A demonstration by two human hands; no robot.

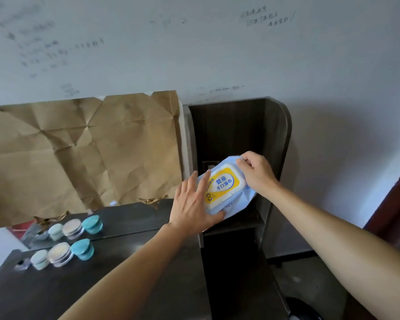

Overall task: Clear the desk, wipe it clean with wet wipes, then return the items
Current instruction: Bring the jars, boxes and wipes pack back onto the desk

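Note:
A light blue pack of wet wipes (224, 188) with a yellow and white lid is held tilted in front of the dark side shelf (238, 224). My right hand (255, 170) grips the pack's far upper end. My left hand (192, 204) lies flat against its near left side, fingers spread and thumb under its lower edge. On the dark desk (134, 262) to the left stand three small jars in a row: a pale blue one (39, 259), a clear one with a cream lid (60, 254) and a teal one (82, 249).
A mirror (125, 215) leans at the desk's back and repeats the jars. Crumpled brown paper (79, 153) covers the panel above it. The shelf unit's curved side panel (280, 158) stands at the right. A small clear item (22, 265) sits at the desk's left edge.

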